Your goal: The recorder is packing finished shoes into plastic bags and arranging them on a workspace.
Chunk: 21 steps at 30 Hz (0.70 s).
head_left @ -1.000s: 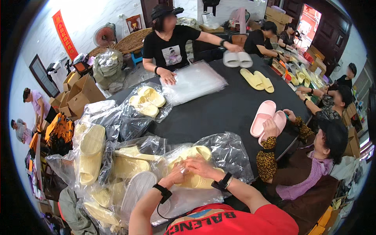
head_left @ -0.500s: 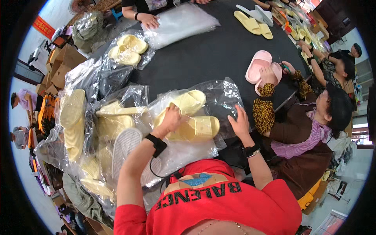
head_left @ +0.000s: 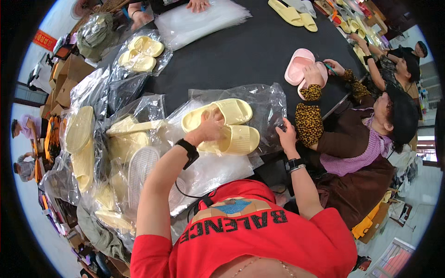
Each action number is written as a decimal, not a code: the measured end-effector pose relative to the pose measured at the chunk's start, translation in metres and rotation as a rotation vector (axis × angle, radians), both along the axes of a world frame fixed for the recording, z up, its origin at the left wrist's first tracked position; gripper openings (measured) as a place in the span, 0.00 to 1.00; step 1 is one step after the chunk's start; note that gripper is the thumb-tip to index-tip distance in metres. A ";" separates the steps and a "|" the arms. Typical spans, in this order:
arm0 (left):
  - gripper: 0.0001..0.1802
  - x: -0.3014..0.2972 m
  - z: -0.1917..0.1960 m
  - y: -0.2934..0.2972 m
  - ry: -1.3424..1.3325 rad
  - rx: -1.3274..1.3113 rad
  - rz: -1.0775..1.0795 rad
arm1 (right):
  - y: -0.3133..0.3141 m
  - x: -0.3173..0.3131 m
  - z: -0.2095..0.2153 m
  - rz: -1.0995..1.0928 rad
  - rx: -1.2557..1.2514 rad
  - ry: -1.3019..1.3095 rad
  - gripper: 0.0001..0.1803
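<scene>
A pair of pale yellow slippers (head_left: 237, 111) lies side by side in front of me, their toe straps to the right. My left hand (head_left: 209, 128) grips the pair at the footbeds, its fingers partly blurred and curled between the two slippers. Around the straps and beyond them spreads a clear plastic bag (head_left: 265, 99). At that bag's right edge is my right hand (head_left: 287, 135), thumb and fingers closed on the film. Below the slippers lies a stack of clear bags (head_left: 218, 173).
Bagged yellow slippers (head_left: 83, 143) and a white pair (head_left: 143, 173) heap up at left. Another bagged pair (head_left: 143, 51) lies farther off. Across the black table (head_left: 218, 60), someone's hands rest by a bag stack (head_left: 199, 23). At right, a co-worker handles pink slippers (head_left: 299, 67) with a small tool.
The yellow slippers have been straightened side by side, with my left hand moving slightly up and right. My right hand has closed on the bag's edge. The whole view has shifted a little.
</scene>
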<state>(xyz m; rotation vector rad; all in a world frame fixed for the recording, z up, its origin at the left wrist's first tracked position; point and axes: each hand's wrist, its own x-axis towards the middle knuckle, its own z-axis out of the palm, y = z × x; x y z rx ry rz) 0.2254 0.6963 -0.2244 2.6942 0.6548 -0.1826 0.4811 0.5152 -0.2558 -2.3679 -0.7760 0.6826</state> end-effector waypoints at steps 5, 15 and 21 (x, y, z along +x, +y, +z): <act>0.32 0.011 -0.031 -0.023 -0.116 0.252 0.196 | 0.006 0.023 -0.021 -0.055 0.277 0.219 0.15; 0.19 -0.034 0.004 -0.034 -0.361 -0.034 0.239 | 0.020 0.034 0.034 0.422 -0.067 0.755 0.13; 0.21 -0.031 -0.008 -0.059 -0.269 0.116 0.138 | 0.075 0.052 0.020 0.349 0.401 -0.028 0.19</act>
